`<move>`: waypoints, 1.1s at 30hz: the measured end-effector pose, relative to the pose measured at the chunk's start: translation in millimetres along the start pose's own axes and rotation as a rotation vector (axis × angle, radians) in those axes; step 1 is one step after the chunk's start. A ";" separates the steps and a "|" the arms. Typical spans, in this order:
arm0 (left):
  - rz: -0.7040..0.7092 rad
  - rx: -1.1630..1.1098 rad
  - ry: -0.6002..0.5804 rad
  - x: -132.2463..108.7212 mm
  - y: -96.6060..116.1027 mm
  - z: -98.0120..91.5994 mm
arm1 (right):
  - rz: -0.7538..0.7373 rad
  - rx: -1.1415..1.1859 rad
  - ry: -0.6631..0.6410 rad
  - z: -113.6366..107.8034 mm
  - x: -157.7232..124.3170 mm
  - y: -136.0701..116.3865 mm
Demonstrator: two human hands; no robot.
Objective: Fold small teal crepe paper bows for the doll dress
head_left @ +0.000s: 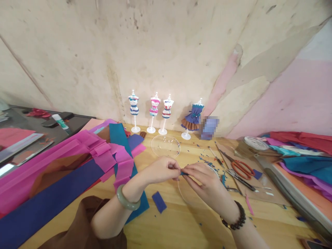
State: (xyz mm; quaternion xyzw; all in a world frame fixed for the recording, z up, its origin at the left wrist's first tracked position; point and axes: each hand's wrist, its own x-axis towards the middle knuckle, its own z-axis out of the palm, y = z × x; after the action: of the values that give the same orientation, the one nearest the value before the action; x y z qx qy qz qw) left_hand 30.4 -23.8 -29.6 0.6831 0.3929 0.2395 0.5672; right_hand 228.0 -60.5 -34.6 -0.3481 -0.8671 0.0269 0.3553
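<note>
Both hands meet above the middle of the wooden table. My left hand has its fingers curled in a pinch at a small dark blue piece. From the other side, my right hand pinches the same piece between thumb and fingers. Most of the piece is hidden by the fingertips. A folded blue paper rectangle lies on the table below my left hand. Behind the hands sits a clear round dish with small bits in it.
Three white mini mannequins and one in a blue and brown dress stand by the wall. Coloured crepe paper covers the left. Orange-handled scissors, a cutter and scraps lie right, beside stacked paper.
</note>
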 end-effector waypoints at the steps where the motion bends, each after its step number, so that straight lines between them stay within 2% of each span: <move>1: 0.001 0.003 -0.001 0.1 -0.7 -0.3 | -0.009 -0.008 -0.005 -0.1 0.1 0.4; 13: 0.027 0.009 -0.015 -0.6 -0.2 -0.6 | -0.044 -0.062 -0.056 -3.2 0.5 1.2; 23: 0.003 -0.010 -0.014 -1.3 4.2 1.2 | -0.050 -0.077 -0.033 -3.7 2.6 -3.1; 33: 0.039 0.099 -0.017 -1.1 2.0 2.7 | -0.019 -0.083 -0.025 -1.9 3.1 -7.0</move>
State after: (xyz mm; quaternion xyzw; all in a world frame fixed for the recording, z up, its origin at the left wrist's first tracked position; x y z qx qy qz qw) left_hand 32.3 -26.3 -28.2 0.7199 0.3858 0.2251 0.5312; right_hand 223.5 -64.2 -29.3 -0.3542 -0.8750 -0.0082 0.3299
